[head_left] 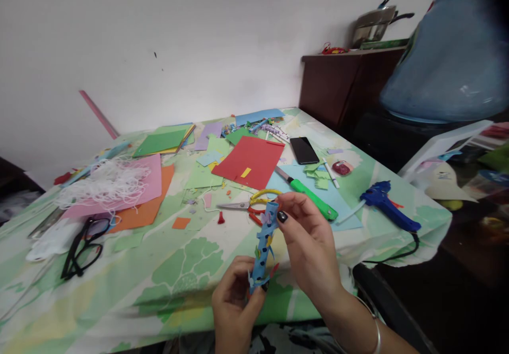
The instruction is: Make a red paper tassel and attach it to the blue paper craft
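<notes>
A narrow blue paper tube (261, 253) with dark dots and small colored paper cutouts stands tilted above the table's front edge. The fingers of my left hand (238, 295) are closed around its lower end. At the top, my right hand (306, 242) pinches the tube's rim between thumb and fingers. Just behind the tube lie scissors (238, 205) with yellow and red handles, partly hidden by it. A green utility knife (314, 197) rests beyond my right hand.
Red paper (250, 160), a black phone (304, 150) and a blue glue gun (389, 205) lie on the patterned tablecloth (191, 264). To the left are white string (107, 184), black glasses (85, 248) and green sheets (161, 141). A large blue water bottle (449, 62) stands at right.
</notes>
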Demonstrator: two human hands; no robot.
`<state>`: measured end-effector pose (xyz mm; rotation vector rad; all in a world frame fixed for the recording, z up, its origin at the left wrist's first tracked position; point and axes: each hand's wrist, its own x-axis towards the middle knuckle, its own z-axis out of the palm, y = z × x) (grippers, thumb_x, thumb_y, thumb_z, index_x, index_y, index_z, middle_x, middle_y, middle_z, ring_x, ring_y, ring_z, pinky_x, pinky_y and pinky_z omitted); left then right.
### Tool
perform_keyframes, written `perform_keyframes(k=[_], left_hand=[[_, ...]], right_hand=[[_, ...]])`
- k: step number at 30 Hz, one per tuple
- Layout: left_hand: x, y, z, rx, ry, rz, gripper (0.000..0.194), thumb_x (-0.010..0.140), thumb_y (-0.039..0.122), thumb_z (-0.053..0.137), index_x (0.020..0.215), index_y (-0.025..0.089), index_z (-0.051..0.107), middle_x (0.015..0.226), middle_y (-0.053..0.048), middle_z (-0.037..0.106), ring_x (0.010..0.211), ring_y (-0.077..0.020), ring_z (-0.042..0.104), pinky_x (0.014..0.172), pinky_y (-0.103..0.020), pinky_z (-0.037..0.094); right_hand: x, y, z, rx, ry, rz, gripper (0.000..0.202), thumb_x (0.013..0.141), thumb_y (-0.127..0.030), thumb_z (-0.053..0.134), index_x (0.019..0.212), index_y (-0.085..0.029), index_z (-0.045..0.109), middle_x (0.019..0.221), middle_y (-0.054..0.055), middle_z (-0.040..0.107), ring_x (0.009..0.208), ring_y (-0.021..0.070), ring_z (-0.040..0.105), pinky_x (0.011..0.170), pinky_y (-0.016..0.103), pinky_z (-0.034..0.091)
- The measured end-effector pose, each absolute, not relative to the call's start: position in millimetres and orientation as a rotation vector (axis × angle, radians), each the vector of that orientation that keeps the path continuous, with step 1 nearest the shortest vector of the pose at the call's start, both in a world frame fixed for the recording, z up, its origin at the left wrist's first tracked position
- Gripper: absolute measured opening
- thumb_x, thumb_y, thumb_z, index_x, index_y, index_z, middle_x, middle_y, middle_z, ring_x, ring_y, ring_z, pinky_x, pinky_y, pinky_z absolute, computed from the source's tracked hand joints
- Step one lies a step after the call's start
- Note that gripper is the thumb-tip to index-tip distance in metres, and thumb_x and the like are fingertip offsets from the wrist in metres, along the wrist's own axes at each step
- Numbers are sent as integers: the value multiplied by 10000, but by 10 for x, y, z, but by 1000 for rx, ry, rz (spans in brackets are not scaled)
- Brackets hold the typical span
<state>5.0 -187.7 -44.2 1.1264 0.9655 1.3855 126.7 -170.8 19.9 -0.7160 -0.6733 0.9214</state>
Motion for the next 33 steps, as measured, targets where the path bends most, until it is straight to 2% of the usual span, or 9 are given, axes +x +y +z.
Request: perform_keyframes(k=[4, 7, 19, 27, 33], left_hand=[[7, -1850, -503, 1286, 890, 1311, 169, 675, 306, 760, 701, 166, 669, 767, -69, 637, 752, -199, 599, 639, -249, 466], [20, -1867, -495, 1246, 917, 1332, 190, 685, 340, 748, 691, 171, 663, 776, -68, 631, 761, -199, 593, 638, -248, 461], [46, -1887, -426, 1069, 930, 1354, 235, 604, 344, 815, 667, 173, 668, 775, -46, 615, 732, -175, 565, 646, -241, 448], [34, -1890, -476, 1119, 885, 1304, 189, 676, 327, 770, 691, 177, 657, 778, -42, 611, 742, -170, 572, 643, -224, 441], [-16, -1823, -458, 1117, 965, 1363, 184, 659, 311, 777, 736, 175, 679, 766, -35, 627, 758, -169, 576, 671, -221, 458]], right_hand=[[1259, -1711, 213, -705, -617, 947, 126, 803, -178, 685, 909, -240, 654, 924, -6, 592, 881, 137, 535, 796, 240, 435], [1254, -1712, 228, -705, -603, 959, 140, 787, -171, 696, 902, -241, 657, 916, -6, 592, 876, 139, 533, 793, 239, 434], [1256, -1738, 268, -628, -582, 1047, 154, 764, -177, 683, 908, -230, 672, 955, 14, 602, 919, 159, 539, 818, 256, 447], [1249, -1698, 272, -580, -518, 1116, 150, 748, -150, 692, 881, -219, 674, 924, 2, 611, 880, 133, 551, 790, 222, 460], [1302, -1607, 244, -538, -573, 1150, 192, 765, -194, 679, 955, -201, 658, 994, 49, 644, 944, 180, 574, 823, 296, 474]])
